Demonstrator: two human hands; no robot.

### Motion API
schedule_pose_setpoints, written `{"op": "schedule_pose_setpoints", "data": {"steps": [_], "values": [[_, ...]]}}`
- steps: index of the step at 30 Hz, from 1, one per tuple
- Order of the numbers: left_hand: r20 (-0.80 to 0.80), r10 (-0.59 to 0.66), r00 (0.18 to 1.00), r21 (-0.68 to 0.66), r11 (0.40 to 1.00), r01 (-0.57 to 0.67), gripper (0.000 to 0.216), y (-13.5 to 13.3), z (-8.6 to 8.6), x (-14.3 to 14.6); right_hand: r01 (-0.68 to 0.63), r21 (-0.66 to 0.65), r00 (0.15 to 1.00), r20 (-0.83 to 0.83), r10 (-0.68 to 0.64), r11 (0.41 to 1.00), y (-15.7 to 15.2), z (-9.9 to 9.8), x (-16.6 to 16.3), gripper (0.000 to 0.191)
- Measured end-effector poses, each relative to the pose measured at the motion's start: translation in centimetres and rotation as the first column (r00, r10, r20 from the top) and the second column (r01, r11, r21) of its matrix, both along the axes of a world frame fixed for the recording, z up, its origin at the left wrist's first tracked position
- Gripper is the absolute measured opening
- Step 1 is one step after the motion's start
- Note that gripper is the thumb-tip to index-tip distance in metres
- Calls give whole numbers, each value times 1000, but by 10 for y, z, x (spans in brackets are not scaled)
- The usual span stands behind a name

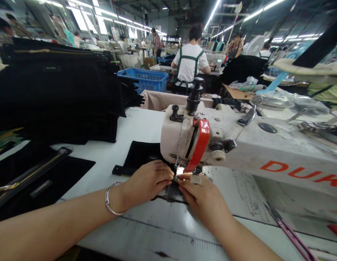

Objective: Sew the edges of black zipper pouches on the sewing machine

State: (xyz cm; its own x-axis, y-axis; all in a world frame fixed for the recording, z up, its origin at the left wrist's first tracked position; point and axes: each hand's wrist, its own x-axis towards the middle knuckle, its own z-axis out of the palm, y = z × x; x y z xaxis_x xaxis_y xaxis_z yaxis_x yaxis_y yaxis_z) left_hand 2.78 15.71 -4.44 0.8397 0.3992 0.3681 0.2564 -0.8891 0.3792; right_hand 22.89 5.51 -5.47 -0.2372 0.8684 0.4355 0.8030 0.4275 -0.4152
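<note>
With fingertips (169, 176) closed in tight under the machine head (173, 132)

Pinching a small dark piece (175, 178) between thumb and fingers of the left hand (150, 179), and meeting it from the other side with the closed fingertips of the right hand (205, 199). Cannot tell from here whether joined to the black fabric piece (139, 152), lying on the white table (138, 219), partly hidden behind the left hand and reaching toward the machine head. To do this well, hold the edge square with both pinches before feeding, and guide lightly rather than pull, so as not to bend the stitch line. Smooth out any fold beyond the left hand first. With fingertips this near the bright stitching spot (180, 170), best to ease back before each run. Leave the pink-handled tool (290, 233) off to the right.
</note>
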Motion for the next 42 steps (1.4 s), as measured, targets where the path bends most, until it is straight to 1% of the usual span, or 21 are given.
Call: {"op": "schedule_pose_setpoints", "data": {"steps": [4,9,13,18,25,32,36,39,42], "values": [[-10,16,1000,9,1000,-16,10,7,1,5,5,11,999,51,-6,1000,5,-2,3,18],[-28,56,998,-37,998,-57,8,13,1,9,19,23,999,36,-20,1000,8,-2,5,18],[-22,69,997,-45,997,-70,8,14,0,10,22,6,998,56,-23,1000,9,-2,4,17],[15,74,997,-13,997,-74,8,13,-1,10,39,11,996,77,-40,999,8,-5,4,19],[12,93,996,-8,996,-93,6,12,0,11,79,27,993,90,-81,997,10,-8,3,20],[16,101,995,-16,995,-101,7,15,-7,12,98,-33,994,54,-96,995,11,-10,2,20],[22,113,993,-55,992,-112,8,13,-6,13,105,-57,994,22,-103,993,10,-10,0,21],[41,117,992,-123,986,-112,9,10,-5,12,87,-53,995,-42,-89,995,9,-10,-3,25],[55,104,993,-190,978,-92,14,9,-9,10,80,-29,994,-72,-82,996,10,-12,-6,25]]}}
